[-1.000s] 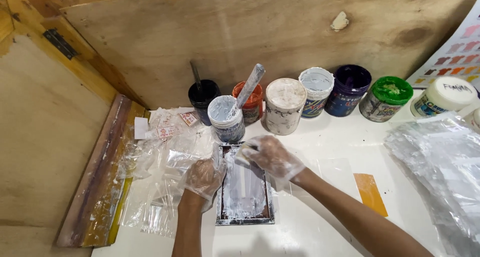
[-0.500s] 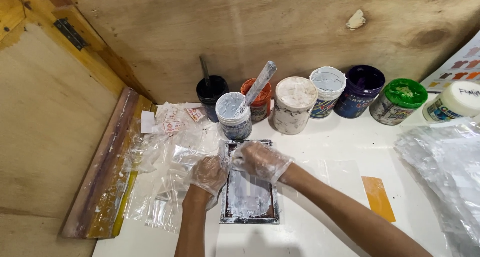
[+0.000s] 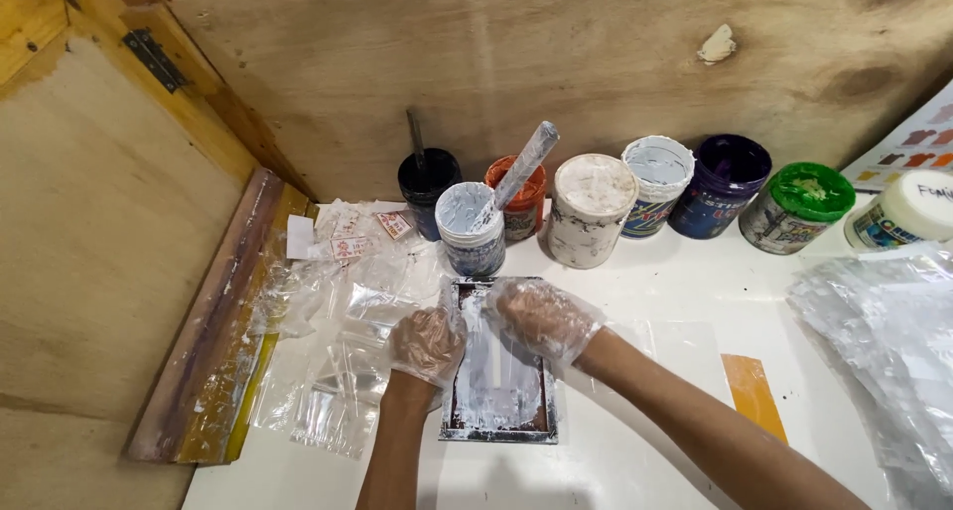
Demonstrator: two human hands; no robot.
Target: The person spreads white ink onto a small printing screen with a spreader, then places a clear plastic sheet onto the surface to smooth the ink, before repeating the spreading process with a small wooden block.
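Note:
A small dark frame (image 3: 498,411), smeared with white paint, lies flat on the white table (image 3: 645,450). Both my hands wear thin clear plastic gloves. My left hand (image 3: 427,343) grips the frame's left edge. My right hand (image 3: 541,316) lies over the frame's upper part with its fingers curled; anything under them is hidden. Just beyond the frame stands a pot of white paint (image 3: 469,228) with a paint-coated stick (image 3: 521,167) leaning in it.
A row of paint pots lines the plywood wall: black (image 3: 429,184), orange (image 3: 521,204), white (image 3: 592,208), pale blue (image 3: 655,177), purple (image 3: 722,180), green (image 3: 799,204). Small clear bags (image 3: 342,351) lie at the left beside a squeegee (image 3: 213,336). More plastic (image 3: 888,341) is piled at the right, near an orange strip (image 3: 754,396).
The view has shifted slightly. My right hand has slid a little across the frame's upper part, and my left hand has stayed at the frame's left edge.

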